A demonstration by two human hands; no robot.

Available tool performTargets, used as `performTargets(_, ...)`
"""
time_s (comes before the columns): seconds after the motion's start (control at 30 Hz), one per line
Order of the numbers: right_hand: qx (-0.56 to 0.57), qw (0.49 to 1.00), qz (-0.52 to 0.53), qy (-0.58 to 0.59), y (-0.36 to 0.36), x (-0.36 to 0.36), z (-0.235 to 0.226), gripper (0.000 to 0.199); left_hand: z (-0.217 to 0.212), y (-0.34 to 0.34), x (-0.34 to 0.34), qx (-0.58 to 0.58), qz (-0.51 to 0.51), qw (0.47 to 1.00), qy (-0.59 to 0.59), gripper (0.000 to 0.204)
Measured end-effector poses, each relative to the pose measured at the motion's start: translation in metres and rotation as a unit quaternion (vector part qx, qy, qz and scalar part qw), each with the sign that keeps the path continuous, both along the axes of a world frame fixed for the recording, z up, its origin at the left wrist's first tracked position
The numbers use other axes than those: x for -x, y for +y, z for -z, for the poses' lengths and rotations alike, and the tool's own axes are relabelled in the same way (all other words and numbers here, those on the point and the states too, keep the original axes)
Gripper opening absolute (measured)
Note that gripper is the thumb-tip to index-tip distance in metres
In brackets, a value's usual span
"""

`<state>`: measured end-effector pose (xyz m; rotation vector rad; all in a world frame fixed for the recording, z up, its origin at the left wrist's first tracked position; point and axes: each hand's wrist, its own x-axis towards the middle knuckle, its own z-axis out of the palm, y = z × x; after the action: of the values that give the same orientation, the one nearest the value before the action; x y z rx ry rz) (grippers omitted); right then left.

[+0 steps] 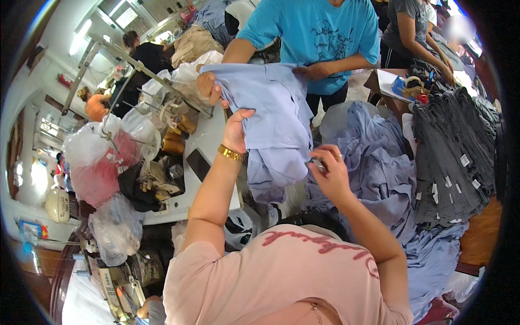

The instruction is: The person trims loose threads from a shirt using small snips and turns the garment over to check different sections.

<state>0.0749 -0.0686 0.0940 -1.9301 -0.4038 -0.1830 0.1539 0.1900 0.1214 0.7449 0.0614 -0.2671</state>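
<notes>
A light blue garment (pixel 265 108) of smooth woven cloth hangs in folds in front of me. My left hand (pixel 236 130), with a gold watch on the wrist, grips its left edge, thumb on top and fingers hidden beneath the cloth. Close to the garment's lower right edge, my right hand (pixel 329 170) is closed around a small dark tool (pixel 316 163), mostly hidden by the fingers; its kind is not clear. Across from me, a person in a turquoise T-shirt (pixel 325 46) holds the garment's far edge with both hands.
A white sewing-machine table (pixel 216 200) with a dark phone (pixel 199 164), thread cones (pixel 173 142) and a machine stands at left. On the right are heaped light blue garments (pixel 374 157) and a stack of dark grey garments (pixel 452 157). Plastic bags (pixel 116 227) hang at lower left.
</notes>
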Motion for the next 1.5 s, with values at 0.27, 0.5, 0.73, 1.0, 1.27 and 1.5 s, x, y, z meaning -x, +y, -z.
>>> performTargets(0.27,-0.007,0.994,0.054,-0.094,0.055,-0.042,0.011,0.020,0.000,0.004,-0.005,0.000,-0.015,1.000,0.021,0.029)
performTargets(0.5,-0.023,0.989,0.094,-0.111,0.019,-0.059,-0.012,0.007,-0.007,-0.005,0.001,-0.235,-0.104,0.966,-0.042,0.033)
performTargets(0.73,-0.058,0.973,-0.010,-0.224,0.031,-0.044,-0.122,0.019,-0.006,-0.054,0.000,-0.218,-0.227,0.938,-0.148,0.031)
performTargets(1.0,0.175,0.944,0.019,-0.278,0.062,-0.060,-0.144,0.047,-0.015,-0.119,-0.023,-0.304,-0.286,0.850,-0.323,0.021)
performTargets(1.27,0.118,0.964,0.042,-0.234,0.064,-0.106,-0.159,0.027,0.006,-0.165,-0.062,-0.540,-0.319,0.643,-0.440,0.020)
performTargets(1.5,0.176,0.948,0.114,-0.238,0.031,-0.115,-0.130,0.033,0.013,-0.185,-0.067,-0.587,-0.178,0.663,-0.428,0.019)
